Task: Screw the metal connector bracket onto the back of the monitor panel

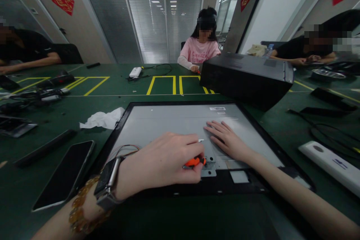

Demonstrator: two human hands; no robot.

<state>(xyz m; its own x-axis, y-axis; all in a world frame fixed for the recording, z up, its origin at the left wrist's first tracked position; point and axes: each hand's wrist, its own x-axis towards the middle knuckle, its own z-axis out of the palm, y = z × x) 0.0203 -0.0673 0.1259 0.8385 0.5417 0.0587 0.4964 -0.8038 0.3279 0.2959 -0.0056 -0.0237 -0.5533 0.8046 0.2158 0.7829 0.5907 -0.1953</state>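
My left hand (174, 159) is closed around a small screwdriver with an orange and black handle (194, 162). Its tip is hidden by my fingers, close to a metal bracket (210, 173) on the lower part of a flat display panel (168, 117). The panel lies with its silver back up inside a black frame. Flat on that silver surface, to the right of the bracket, rests my right hand (229, 140), fingers stretched out. Thin wires (123, 150) come out from beneath my left wrist.
Left of the panel are a phone (66, 174), a black strip (45, 148) and a crumpled tissue (102, 119). A large black casing (244, 77) stands behind it. A white bar-shaped device (332, 163) and cables lie right. Several people sit around the table.
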